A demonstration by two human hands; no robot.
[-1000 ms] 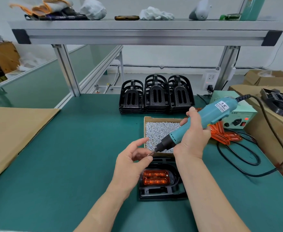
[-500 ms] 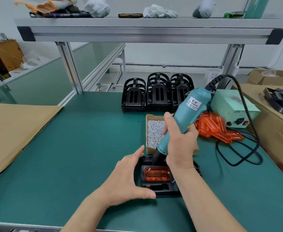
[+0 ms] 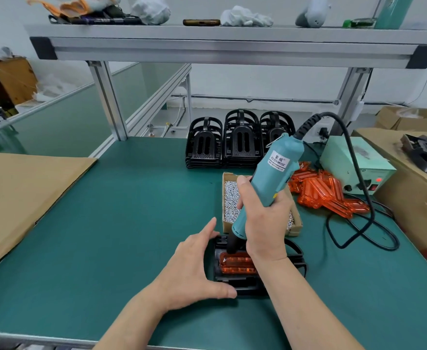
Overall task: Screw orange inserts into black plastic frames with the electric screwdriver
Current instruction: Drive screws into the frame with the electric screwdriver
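A black plastic frame [image 3: 294, 258] lies flat on the green mat near the front edge, with an orange insert [image 3: 235, 265] seated in it. My right hand [image 3: 264, 218] grips the teal electric screwdriver [image 3: 270, 180], held nearly upright. Its black tip stands on the insert's far left corner. My left hand [image 3: 194, 271] braces the frame's left side, fingers straight along the far edge and thumb along the near edge. The right wrist hides part of the insert.
A cardboard box of small silver screws [image 3: 230, 200] sits just behind the frame. Loose orange inserts [image 3: 321, 190] pile to the right, by the power supply [image 3: 354, 165] and its looping black cable [image 3: 364, 233]. Stacked black frames [image 3: 240, 142] stand at the back. Cardboard sheet [image 3: 17, 193] covers the left.
The screwdriver swung from a slant in the air to nearly upright and came down onto the insert. My left hand left the bit's tip and moved to brace the frame.
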